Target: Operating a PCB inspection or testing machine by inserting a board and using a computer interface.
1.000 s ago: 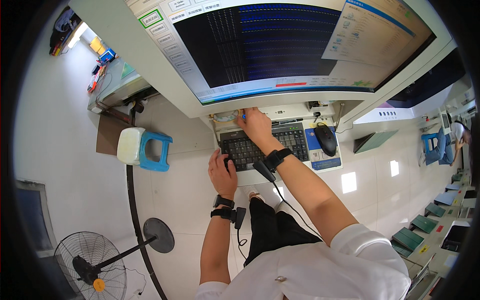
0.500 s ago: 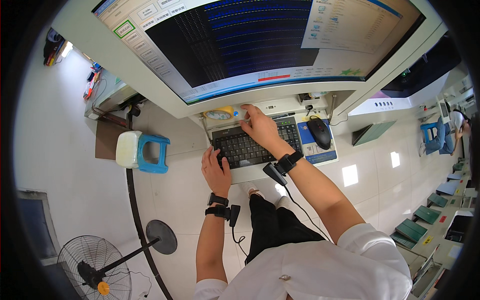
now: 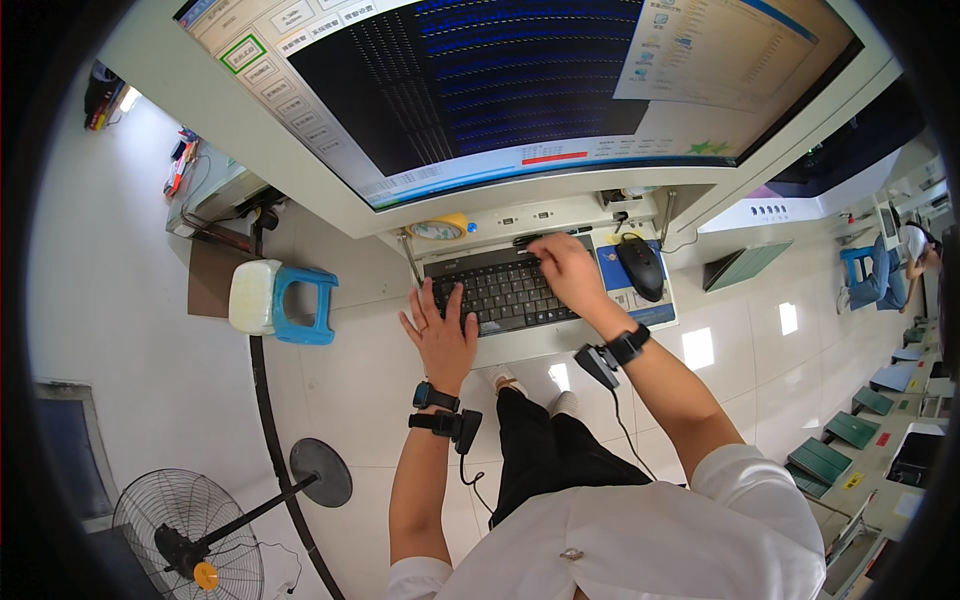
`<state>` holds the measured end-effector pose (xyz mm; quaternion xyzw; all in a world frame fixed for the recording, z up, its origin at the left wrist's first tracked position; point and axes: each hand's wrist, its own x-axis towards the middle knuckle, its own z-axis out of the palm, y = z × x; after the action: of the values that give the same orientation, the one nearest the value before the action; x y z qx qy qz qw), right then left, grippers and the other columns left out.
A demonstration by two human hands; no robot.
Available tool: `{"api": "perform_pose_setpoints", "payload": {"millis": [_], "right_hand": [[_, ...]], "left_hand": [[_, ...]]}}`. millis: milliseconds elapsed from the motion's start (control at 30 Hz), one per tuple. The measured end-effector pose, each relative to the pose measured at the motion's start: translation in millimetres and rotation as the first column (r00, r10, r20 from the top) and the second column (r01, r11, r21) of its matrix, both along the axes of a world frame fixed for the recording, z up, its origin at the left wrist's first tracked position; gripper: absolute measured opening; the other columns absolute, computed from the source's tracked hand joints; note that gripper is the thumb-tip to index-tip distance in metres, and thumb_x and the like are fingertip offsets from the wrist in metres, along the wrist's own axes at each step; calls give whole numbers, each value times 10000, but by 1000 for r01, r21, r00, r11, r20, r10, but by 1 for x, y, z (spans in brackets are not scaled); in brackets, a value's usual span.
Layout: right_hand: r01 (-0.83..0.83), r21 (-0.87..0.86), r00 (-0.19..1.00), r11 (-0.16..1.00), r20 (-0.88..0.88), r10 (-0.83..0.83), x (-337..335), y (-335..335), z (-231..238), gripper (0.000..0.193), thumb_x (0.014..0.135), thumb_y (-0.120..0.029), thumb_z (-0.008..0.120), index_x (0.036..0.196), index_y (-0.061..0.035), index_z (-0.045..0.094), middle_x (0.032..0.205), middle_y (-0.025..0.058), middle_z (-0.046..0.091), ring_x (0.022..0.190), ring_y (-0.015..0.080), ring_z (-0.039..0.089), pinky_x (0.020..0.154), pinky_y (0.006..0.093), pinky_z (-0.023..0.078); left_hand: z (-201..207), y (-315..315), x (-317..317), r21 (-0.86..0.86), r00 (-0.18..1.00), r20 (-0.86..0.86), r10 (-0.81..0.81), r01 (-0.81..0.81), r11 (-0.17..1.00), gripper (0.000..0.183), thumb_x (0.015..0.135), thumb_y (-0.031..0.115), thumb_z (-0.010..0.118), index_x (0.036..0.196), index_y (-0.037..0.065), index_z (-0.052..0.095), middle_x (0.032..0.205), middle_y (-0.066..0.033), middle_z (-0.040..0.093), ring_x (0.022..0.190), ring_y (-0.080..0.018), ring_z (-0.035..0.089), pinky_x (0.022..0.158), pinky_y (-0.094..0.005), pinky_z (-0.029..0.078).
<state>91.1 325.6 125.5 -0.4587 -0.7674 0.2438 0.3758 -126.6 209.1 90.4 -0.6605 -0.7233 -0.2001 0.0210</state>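
A black keyboard (image 3: 505,297) lies on a pale pull-out shelf beneath a large monitor. My left hand (image 3: 443,340) rests at the keyboard's left end, palm down, fingers spread over the keys and holding nothing. Over the keyboard's right half is my right hand (image 3: 575,275), its fingers bent and pointing left at the upper rows; nothing shows in it. A dark pen (image 3: 572,232) lies along the ledge behind the keyboard, just beyond that hand. Right of the keyboard, a black mouse (image 3: 640,268) sits on a blue printed pad (image 3: 610,268).
The lit monitor (image 3: 520,100) spans the top of the view. A roll of yellow tape (image 3: 440,228) sits on the shelf's back left. To the left stand a blue-and-white stool (image 3: 305,305) and a floor fan (image 3: 190,535). Another person (image 3: 885,270) sits far right.
My right hand has moved right along the keyboard, away from its upper left part. My left hand has shifted slightly right and its fingers have spread over the keys.
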Motion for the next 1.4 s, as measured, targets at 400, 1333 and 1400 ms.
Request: {"api": "perform_pose_setpoints", "payload": {"millis": [400, 1333, 1400], "right_hand": [[68, 137, 911, 988, 394, -118, 46, -45, -2, 419, 696, -9, 689, 1090, -152, 683, 1322, 111, 529, 1250, 344, 457, 1006, 471, 371], [125, 135, 931, 983, 327, -163, 39, -42, 6, 569, 668, 61, 639, 1212, -101, 591, 1389, 132, 479, 1323, 353, 418, 1074, 479, 321], [143, 171, 933, 975, 304, -190, 46, -45, 10, 563, 668, 65, 630, 1205, -97, 593, 1375, 135, 490, 1312, 357, 427, 1065, 483, 330]], "left_hand": [[0, 11, 6, -5, 997, -62, -54, 53, 999, 438, 938, 413, 554, 1320, 205, 611, 1616, -155, 192, 1499, -398, 96, 1154, -658, 77], [4, 17, 6, 8, 995, -81, -53, 53, 999, 415, 989, 401, 495, 1324, 176, 594, 1605, -175, 215, 1477, -427, 148, 1170, -615, 103], [3, 16, 8, 89, 1000, -27, -14, 16, 996, 443, 982, 401, 501, 1326, 132, 579, 1599, -184, 229, 1470, -434, 169, 1162, -627, 114]]}}
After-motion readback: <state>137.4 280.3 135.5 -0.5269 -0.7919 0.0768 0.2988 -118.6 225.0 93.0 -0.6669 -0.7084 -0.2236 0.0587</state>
